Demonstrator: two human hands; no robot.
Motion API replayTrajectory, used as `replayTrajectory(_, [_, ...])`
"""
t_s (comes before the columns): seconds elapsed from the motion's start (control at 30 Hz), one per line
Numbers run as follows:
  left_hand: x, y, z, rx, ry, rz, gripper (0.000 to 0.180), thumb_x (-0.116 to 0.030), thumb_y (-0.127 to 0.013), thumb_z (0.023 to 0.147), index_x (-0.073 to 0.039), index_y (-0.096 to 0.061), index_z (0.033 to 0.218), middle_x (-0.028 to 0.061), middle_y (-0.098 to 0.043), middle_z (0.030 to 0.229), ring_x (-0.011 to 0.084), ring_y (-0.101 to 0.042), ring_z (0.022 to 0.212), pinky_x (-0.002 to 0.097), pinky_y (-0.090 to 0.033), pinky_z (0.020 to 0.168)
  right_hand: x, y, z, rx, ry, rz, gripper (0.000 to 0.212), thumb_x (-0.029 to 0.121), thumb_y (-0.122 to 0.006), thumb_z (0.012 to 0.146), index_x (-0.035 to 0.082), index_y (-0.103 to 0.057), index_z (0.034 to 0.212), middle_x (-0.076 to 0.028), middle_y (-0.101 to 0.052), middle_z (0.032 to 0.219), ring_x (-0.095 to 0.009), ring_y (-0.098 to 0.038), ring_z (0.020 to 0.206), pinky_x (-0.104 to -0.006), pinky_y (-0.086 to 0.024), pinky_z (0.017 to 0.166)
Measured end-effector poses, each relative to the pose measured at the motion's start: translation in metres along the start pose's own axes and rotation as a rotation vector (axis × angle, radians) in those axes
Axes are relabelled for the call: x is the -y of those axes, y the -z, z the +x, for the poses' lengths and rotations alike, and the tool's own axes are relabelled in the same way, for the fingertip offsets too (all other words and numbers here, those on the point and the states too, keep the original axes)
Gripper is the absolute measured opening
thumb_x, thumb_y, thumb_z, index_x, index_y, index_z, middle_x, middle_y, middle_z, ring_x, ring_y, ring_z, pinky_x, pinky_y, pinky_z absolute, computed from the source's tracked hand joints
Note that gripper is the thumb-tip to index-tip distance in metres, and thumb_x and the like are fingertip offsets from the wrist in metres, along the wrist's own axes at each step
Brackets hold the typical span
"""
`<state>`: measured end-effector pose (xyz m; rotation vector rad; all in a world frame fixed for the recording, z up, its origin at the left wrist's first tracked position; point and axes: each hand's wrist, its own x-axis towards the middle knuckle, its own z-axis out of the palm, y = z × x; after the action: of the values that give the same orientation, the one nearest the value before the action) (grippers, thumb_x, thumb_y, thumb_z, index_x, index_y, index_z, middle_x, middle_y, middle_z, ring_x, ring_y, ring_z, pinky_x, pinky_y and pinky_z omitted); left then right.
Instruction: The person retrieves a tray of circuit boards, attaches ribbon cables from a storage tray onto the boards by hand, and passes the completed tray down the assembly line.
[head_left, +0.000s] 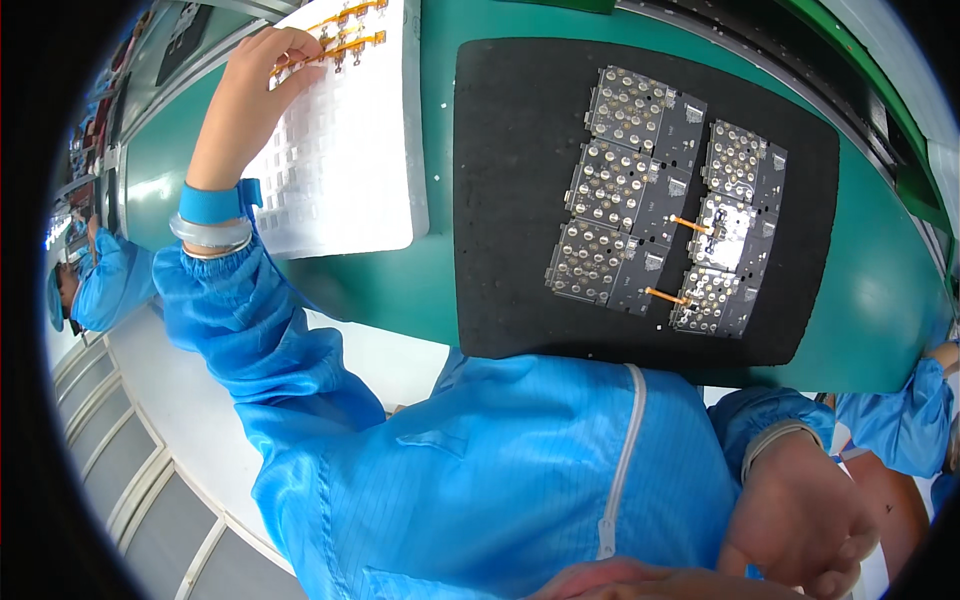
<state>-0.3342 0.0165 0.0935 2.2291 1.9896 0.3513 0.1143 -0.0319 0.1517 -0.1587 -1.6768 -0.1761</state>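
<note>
At the upper left my left hand [262, 85] reaches over a white tray [385, 215] of small moulded pockets. Its thumb and fingertips pinch an orange flex cable [288, 69] among several similar strips at the tray's far end. Close to my body at the lower right is my right hand [805, 515], away from the bench. Its fingers are curled in, and whatever they may hold is hidden. Between the hands, on a black mat [510, 200], lie two columns of dark circuit boards [606, 185] with round silvery dots. Two boards in the right column carry orange flex cables [690, 224].
The mat and tray rest on a green bench top [880, 300]. A dark rail with green edging [890, 130] bounds the far right side. A blue wrist strap [212, 203] with a cord circles my left wrist. Blue-sleeved people [115, 280] sit at both sides.
</note>
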Motion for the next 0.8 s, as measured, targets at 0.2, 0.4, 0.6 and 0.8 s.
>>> replayTrajectory(0.2, [0.013, 0.001, 0.007, 0.098, 0.039, -0.058, 0.013, -0.011, -0.062, 0.088, -0.002, -0.054, 0.094, 0.0033, -0.055, 0.094, 0.0146, -0.050, 0.088, 0.0256, -0.041, 0.082, 0.001, -0.004, 0.003, 0.021, -0.028, 0.002, 0.033, 0.033, -0.068, 0.084, 0.007, -0.063, 0.104, -0.003, -0.056, 0.107, -0.017, -0.055, 0.100, -0.0281, -0.044, 0.083])
replayTrajectory(0.4, [0.004, 0.004, 0.005, 0.094, 0.143, -0.248, 0.014, -0.011, -0.062, 0.088, -0.002, -0.053, 0.095, -0.0003, -0.053, 0.087, 0.0090, -0.046, 0.084, 0.0214, -0.039, 0.079, 0.003, -0.001, 0.005, 0.003, -0.019, 0.008, 0.033, 0.032, -0.069, 0.083, 0.007, -0.063, 0.103, -0.003, -0.056, 0.107, -0.017, -0.057, 0.098, -0.0272, -0.046, 0.080])
replayTrajectory(0.6, [0.001, -0.016, 0.011, -0.044, 0.190, -0.334, 0.018, -0.011, -0.062, 0.090, 0.000, -0.056, 0.104, 0.0009, -0.059, 0.092, 0.0074, -0.052, 0.083, 0.0212, -0.042, 0.078, 0.000, 0.002, 0.007, 0.037, 0.000, -0.004, 0.034, 0.034, -0.068, 0.084, 0.007, -0.063, 0.104, -0.003, -0.057, 0.107, -0.017, -0.057, 0.099, -0.0267, -0.047, 0.079])
replayTrajectory(0.8, [-0.023, 0.005, -0.002, -0.215, 0.054, -0.334, 0.019, -0.008, -0.065, 0.086, -0.001, -0.059, 0.103, 0.0027, -0.064, 0.088, 0.0096, -0.058, 0.084, 0.0231, -0.045, 0.075, 0.000, 0.022, 0.010, 0.076, 0.047, -0.049, 0.038, 0.038, -0.066, 0.086, 0.008, -0.062, 0.109, -0.005, -0.057, 0.109, -0.019, -0.056, 0.103, -0.0269, -0.047, 0.081])
